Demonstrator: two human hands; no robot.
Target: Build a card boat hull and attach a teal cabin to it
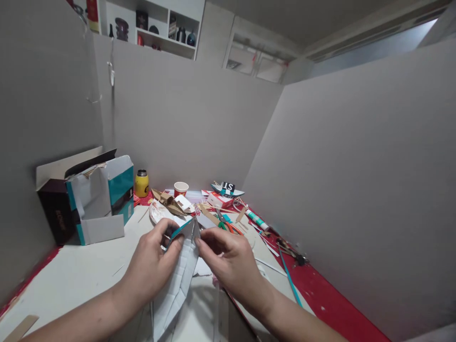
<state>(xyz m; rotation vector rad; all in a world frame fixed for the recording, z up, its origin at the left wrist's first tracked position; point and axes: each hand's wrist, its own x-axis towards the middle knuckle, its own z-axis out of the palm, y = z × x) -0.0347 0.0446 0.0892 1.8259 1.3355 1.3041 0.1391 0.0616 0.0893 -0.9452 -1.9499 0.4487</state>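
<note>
My left hand (pixel 151 266) and my right hand (pixel 228 259) both pinch a folded piece of white card with a teal edge (pixel 181 280), held upright over the table between them. The left fingers grip its upper left edge. The right fingertips press its top corner from the other side. The card's lower part hangs down toward me between my forearms.
A torn cardboard box (pixel 90 197) stands at the left. Behind the hands lie cardboard scraps (pixel 171 202), a paper cup (pixel 181 188), a yellow jar (pixel 141 183), scissors (pixel 226 223), a glue tube (pixel 257 219) and strips on the red table (pixel 331 299). Grey walls close in.
</note>
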